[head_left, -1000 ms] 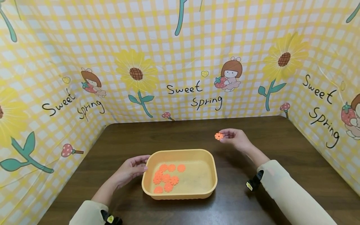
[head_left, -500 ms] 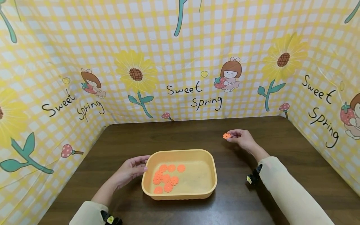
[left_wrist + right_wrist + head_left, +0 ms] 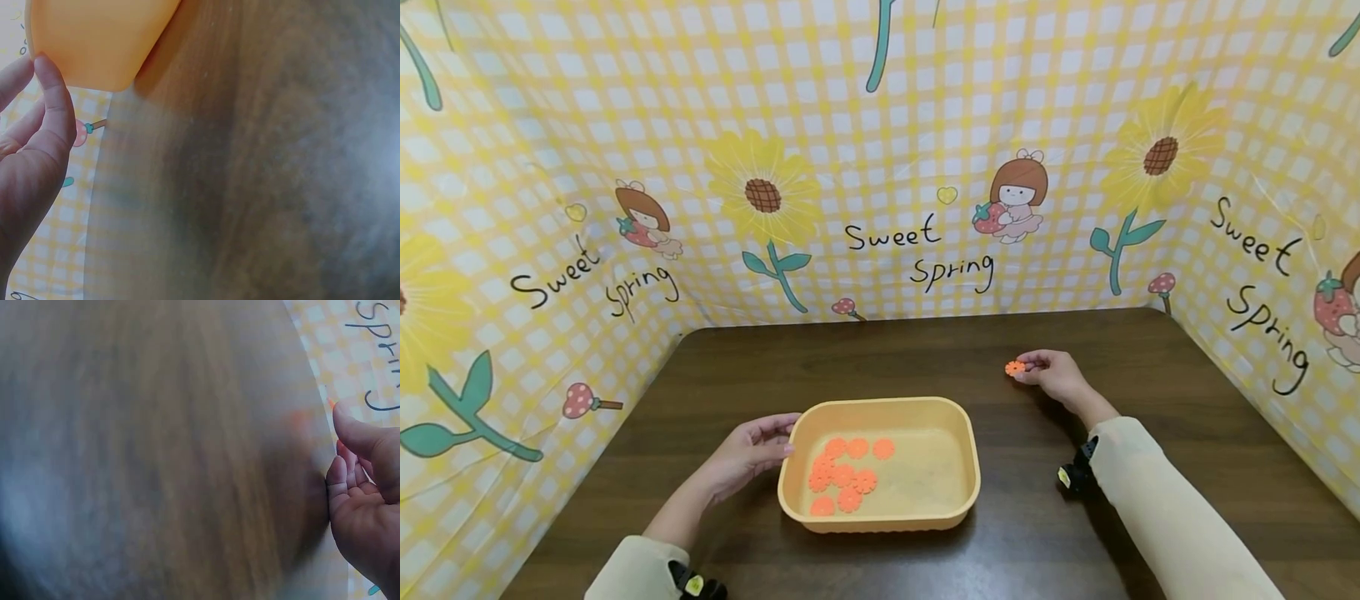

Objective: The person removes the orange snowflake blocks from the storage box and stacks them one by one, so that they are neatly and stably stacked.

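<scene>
A yellow-orange rectangular bin (image 3: 917, 524) stands on the dark wooden table, with several orange flower-shaped discs (image 3: 843, 476) lying mostly in its left half. My left hand (image 3: 741, 458) holds the bin's left rim between thumb and fingers; the left wrist view shows the thumb against the bin wall (image 3: 94, 44). Behind and to the right of the bin, my right hand (image 3: 1057, 379) pinches one orange flower disc (image 3: 1015, 368) by its edge, over the table's back right part. In the right wrist view, that hand (image 3: 369, 487) hides most of the disc.
A yellow checked cloth (image 3: 895, 167) with printed flowers and lettering rises behind the table (image 3: 820, 358) and along both its sides. Black wrist cameras sit at both sleeves, the right one (image 3: 1075, 475) to the right of the bin.
My right hand has moved to the right with the pinched disc, and slightly nearer in the last half second. My left hand and the bin have stayed in place.
</scene>
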A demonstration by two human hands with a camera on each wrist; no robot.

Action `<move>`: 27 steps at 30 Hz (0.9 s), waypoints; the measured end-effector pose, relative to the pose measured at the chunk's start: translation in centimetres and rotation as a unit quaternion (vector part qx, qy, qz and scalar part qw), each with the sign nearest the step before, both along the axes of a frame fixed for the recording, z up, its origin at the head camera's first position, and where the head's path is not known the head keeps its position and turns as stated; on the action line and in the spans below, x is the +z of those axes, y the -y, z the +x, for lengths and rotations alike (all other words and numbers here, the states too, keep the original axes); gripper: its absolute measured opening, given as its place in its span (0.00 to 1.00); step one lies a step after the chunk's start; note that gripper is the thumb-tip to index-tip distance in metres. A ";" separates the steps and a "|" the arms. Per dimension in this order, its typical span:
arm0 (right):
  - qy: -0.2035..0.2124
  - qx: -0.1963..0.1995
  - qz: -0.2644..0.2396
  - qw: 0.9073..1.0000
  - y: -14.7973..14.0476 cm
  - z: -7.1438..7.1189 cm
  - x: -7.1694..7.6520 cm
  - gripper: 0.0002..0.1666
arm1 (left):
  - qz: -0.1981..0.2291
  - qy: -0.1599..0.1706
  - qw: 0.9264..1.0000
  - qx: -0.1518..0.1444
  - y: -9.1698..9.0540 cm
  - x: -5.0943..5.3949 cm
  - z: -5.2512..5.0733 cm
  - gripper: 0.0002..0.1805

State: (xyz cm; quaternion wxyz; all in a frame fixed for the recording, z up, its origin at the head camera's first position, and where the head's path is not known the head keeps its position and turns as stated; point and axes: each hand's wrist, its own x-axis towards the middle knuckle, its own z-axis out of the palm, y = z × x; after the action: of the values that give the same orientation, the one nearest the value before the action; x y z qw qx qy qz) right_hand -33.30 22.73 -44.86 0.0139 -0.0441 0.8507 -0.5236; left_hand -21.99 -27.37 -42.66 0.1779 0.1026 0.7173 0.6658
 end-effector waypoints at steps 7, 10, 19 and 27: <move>0.009 -0.006 0.014 1.000 0.0 0.1 -0.1 0.21 | -0.009 -0.006 1.000 -0.001 -0.1 0.0 -0.3 0.34; 0.009 -0.004 0.016 1.000 0.1 0.1 -0.1 0.20 | -0.012 -0.001 1.000 0.001 -0.1 0.0 -0.3 0.34; 0.020 -0.004 0.017 1.000 0.4 0.0 -0.3 0.19 | -0.020 0.005 1.000 0.002 0.1 -0.1 -0.4 0.34; 0.011 0.003 0.030 0.999 0.4 0.2 -0.1 0.19 | -0.018 0.006 1.000 0.000 0.1 -0.3 -0.4 0.34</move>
State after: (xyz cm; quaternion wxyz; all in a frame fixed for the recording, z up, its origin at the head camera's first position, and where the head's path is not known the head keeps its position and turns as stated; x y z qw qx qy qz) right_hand -33.12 22.35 -44.98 0.0258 -0.0407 0.8658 -0.4980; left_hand -22.36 -27.50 -42.94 0.1834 0.0953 0.7281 0.6536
